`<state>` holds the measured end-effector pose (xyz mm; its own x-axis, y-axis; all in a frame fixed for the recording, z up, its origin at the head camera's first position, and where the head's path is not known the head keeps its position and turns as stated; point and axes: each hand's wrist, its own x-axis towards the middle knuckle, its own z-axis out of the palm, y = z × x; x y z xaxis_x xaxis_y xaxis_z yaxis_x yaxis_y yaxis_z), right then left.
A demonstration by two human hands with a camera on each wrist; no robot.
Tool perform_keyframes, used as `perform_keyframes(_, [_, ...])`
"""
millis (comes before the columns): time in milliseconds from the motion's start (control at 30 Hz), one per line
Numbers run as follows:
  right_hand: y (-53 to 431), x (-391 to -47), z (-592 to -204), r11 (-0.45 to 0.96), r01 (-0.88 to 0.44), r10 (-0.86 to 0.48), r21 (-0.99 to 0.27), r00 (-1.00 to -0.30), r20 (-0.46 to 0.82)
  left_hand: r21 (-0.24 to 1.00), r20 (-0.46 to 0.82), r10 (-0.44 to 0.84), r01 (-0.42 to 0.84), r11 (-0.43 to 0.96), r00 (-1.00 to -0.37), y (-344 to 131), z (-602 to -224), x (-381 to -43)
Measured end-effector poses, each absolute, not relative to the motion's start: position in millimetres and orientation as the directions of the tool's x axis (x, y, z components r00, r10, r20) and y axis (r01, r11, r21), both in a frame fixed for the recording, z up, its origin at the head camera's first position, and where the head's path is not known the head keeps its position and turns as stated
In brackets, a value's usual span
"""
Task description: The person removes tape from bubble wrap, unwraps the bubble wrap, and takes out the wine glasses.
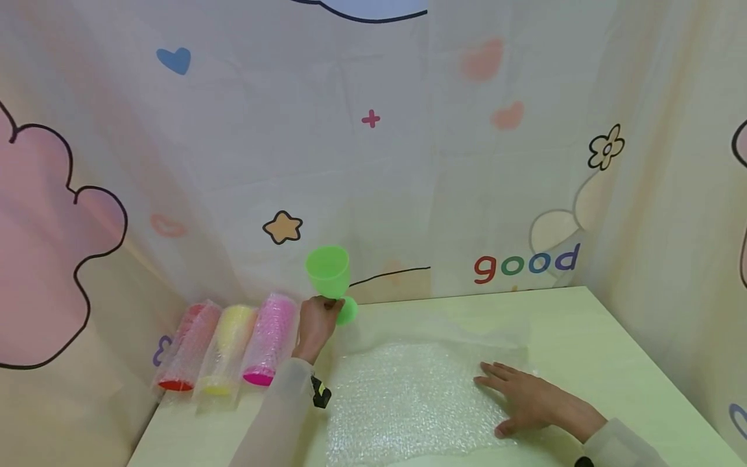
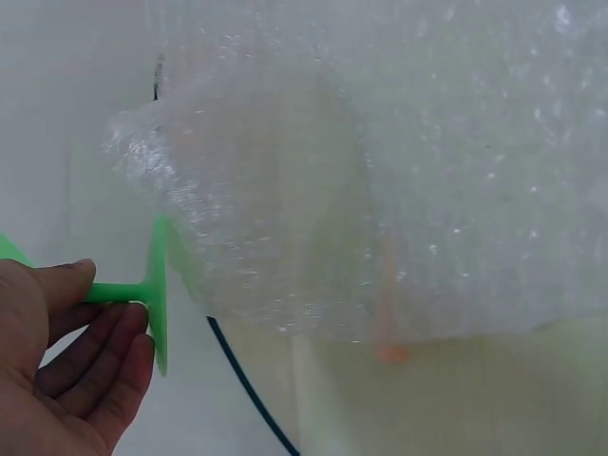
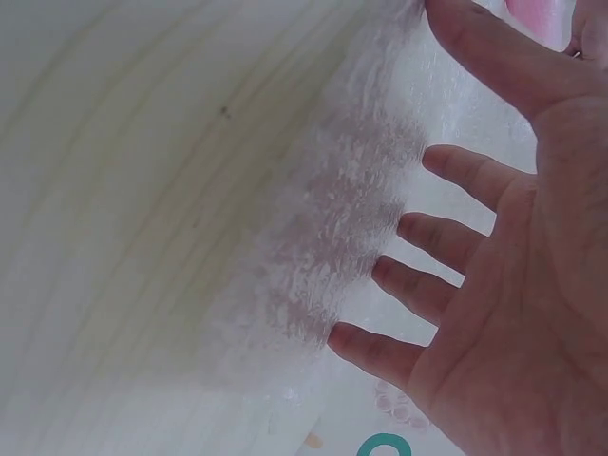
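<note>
A bright green plastic goblet [image 1: 328,271] is held by its stem in my left hand [image 1: 315,327], cup end up and foot to the right. In the left wrist view, the thumb and fingers pinch the green stem [image 2: 119,293] beside the round foot. A sheet of clear bubble wrap [image 1: 408,402] lies flat on the table before me. Over its right edge my right hand [image 1: 531,401] spreads its fingers, palm down. The right wrist view shows those fingertips [image 3: 366,342] at the bubble wrap, with nothing gripped.
To the left lie three bubble-wrapped pieces side by side: a red one [image 1: 189,347], a yellow one [image 1: 227,350] and a pink one [image 1: 270,337]. Printed curtains [image 1: 397,194] stand behind the pale wooden table [image 1: 595,363] and along its sides.
</note>
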<state>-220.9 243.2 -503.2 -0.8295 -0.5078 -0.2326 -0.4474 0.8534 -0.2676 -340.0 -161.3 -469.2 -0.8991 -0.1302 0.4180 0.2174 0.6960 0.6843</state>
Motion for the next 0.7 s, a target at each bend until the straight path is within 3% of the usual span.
perform_keyframes(700, [243.1,-219.5,-501.6,0.855,-0.426,-0.502,-0.297,-0.823,-0.265,0.735,0.255,-0.232,0.032,0.677,-0.939,-176.0,-506.9,-360.1])
